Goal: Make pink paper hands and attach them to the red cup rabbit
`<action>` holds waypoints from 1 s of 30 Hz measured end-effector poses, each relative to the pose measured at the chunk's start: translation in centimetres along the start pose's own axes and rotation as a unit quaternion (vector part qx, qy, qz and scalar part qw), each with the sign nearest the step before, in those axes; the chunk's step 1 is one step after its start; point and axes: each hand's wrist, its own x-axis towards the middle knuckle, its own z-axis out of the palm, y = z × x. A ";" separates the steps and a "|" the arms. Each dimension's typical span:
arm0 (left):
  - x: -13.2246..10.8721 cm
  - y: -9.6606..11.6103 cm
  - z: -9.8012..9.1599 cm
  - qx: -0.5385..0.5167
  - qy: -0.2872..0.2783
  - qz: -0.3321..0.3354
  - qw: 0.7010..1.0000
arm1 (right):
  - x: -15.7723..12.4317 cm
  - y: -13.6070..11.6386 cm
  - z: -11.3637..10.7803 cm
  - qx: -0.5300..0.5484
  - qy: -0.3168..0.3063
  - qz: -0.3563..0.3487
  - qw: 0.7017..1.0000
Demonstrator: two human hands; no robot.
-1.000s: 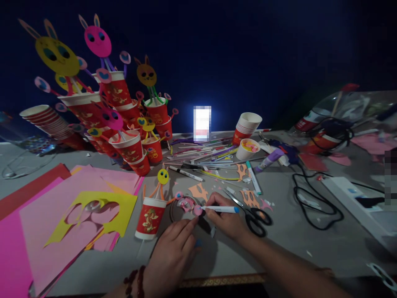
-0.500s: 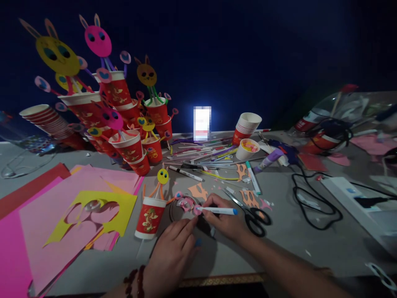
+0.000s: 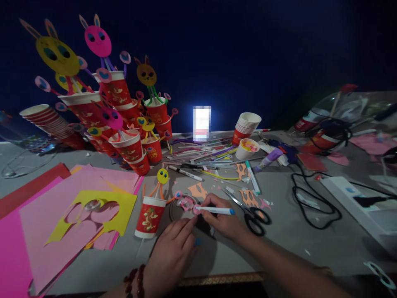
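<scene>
My right hand (image 3: pixel 221 217) is closed round a white marker (image 3: pixel 218 210) with a blue end, its tip at a small pink paper circle (image 3: pixel 196 209). At the circle's lower edge, my left hand (image 3: pixel 175 244) has its fingers together, pinching or steadying it. Something small and blue (image 3: pixel 197 241) shows beside that hand; I cannot make out its kind. A red paper cup (image 3: pixel 150 217) stands upside up just left, carrying a yellow rabbit-eared face (image 3: pixel 163 176) on orange pipe-cleaner limbs. Behind the hands lie a tape roll (image 3: pixel 173 209) and pink scraps, partly hidden.
Black-handled scissors (image 3: pixel 256 219) lie right of my right hand. Coloured paper sheets (image 3: pixel 46 223) cover the left. Stacked cups with rabbit figures (image 3: pixel 122 89) rise behind. Pipe cleaners (image 3: pixel 198 153), a teal marker (image 3: pixel 253 178), a scrap cup (image 3: pixel 247 149) and a black cable (image 3: pixel 316 225) lie farther off.
The marker's blue end has shifted slightly left, with its tip still at the pink circle. My left hand has hardly moved.
</scene>
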 end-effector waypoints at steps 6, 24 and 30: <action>0.0 0.0 0.0 0.003 0.002 0.000 1.000 | 0.0 -0.1 -0.1 0.004 -0.007 0.000 1.000; -0.1 0.0 0.2 -0.010 0.019 -0.005 1.000 | -0.2 0.1 -0.2 0.013 0.002 0.002 1.000; 0.0 -0.1 0.2 -0.002 0.017 0.003 1.000 | -0.1 0.1 -0.2 0.024 0.010 0.002 1.000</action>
